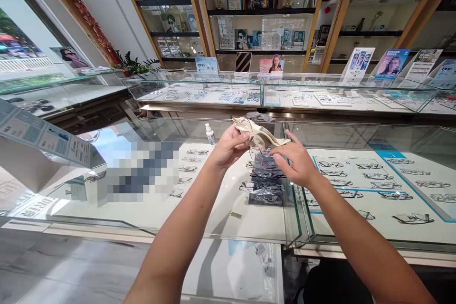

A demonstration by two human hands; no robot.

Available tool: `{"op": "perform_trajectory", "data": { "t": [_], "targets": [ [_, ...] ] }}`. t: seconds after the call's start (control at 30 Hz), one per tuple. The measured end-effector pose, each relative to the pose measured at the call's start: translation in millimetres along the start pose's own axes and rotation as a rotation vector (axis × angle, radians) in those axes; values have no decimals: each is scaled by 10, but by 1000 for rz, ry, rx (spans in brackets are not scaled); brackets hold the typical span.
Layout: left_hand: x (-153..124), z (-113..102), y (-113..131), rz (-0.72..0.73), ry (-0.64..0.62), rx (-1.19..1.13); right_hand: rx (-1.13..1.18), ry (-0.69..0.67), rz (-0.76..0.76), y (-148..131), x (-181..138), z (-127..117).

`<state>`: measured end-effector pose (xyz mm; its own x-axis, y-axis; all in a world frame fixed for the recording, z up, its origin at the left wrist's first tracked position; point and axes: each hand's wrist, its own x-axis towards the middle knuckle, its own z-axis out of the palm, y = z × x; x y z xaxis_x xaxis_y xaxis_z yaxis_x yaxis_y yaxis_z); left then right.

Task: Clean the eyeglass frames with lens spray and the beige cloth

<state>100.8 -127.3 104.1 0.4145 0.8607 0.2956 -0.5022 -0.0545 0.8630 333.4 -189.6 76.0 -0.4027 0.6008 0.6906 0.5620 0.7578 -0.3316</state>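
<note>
My left hand (231, 145) is closed on a thin-framed pair of eyeglasses (252, 140), with its thumb pressed near the rim. A crumpled cream cleaning cloth (263, 137) is bunched around and behind the glasses, covering part of them. From the other side my right hand (295, 159) grips the cloth's right end; one finger sticks outward and some fingertips are hidden. Both hands are above the glass display counter (228, 225). Beneath them, several eyeglasses (263, 185) sit on a dark stand.
A white spray bottle (210, 135) stands beyond my left hand. A small gold-coloured piece (235, 215) lies near the front. Rows of frames (370, 166) fill the right case. At left stands a folded display card (46, 142). An open drawer (231, 270) is below, with a black seat (335, 282) beside it.
</note>
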Motion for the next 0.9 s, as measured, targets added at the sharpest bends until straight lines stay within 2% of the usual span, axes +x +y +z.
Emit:
{"op": "perform_trajectory", "data": {
  "t": [0.1,0.2,0.3,0.43,0.67,0.9],
  "targets": [
    [-15,-25,2,-29,-13,21,63,-37,2,12,-6,11],
    [-12,-38,8,-35,-25,38,57,6,15,-6,6,-16],
    [3,-32,4,-2,-50,58,56,102,82,-60,29,-46],
    [25,17,-44,37,-52,124,163,238,199,-78,37,-26],
    [33,168,-155,20,-38,95,434,574,238,87,46,37],
    [17,140,-212,-4,-93,169,676,711,332,99,76,13]
  ]
}}
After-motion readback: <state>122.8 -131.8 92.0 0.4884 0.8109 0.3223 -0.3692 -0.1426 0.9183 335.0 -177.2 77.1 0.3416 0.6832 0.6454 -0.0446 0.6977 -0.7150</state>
